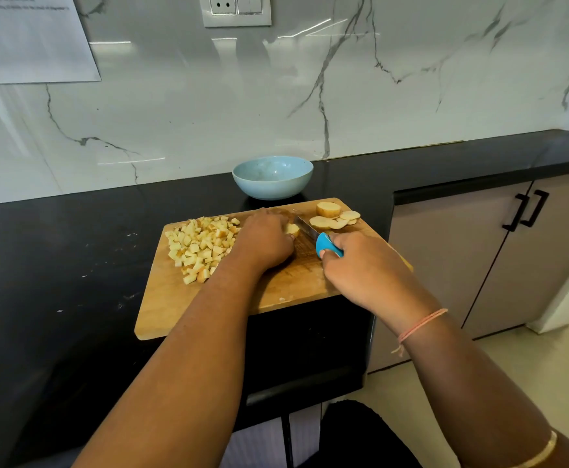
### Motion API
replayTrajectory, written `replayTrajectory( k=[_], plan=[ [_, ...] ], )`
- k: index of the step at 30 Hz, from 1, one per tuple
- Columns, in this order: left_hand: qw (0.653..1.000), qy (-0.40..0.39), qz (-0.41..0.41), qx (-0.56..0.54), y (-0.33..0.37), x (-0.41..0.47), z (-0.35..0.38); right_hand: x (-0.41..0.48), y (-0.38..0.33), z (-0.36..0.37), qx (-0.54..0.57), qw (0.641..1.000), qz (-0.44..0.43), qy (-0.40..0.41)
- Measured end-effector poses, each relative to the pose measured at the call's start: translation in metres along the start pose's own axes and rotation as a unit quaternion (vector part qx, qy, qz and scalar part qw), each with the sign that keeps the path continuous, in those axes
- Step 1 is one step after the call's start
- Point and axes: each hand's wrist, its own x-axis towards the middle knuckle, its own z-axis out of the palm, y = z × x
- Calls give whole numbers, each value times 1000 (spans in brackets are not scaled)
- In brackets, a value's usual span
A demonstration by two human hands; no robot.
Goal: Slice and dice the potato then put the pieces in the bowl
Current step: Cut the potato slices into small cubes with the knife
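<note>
A wooden cutting board [286,288] lies on the black counter. A heap of diced potato cubes [200,246] covers its left part. My left hand [264,239] holds a potato piece [292,228] down with curled fingers. My right hand [364,265] grips the blue handle of a knife [327,245], whose blade rests against that piece. Several potato slices [332,217] and a thicker chunk lie at the board's far right corner. A light blue bowl [273,187] stands behind the board, and I see nothing in it.
The black counter [74,265] runs left and back to a marble wall [276,96]. The counter ends just right of the board, where grey cabinet doors [479,265] with black handles stand. A socket plate and a paper sheet hang on the wall.
</note>
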Motion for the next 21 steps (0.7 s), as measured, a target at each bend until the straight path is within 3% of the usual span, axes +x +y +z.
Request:
replayTrajectory(
  k=[15,21],
  plan=[
    [996,-24,6,87,-6,8,8,2,-2,1,-12,999,20,-23],
    [999,22,-27,-13,0,7,3,5,-10,-3,-15,999,30,-23]
  ],
)
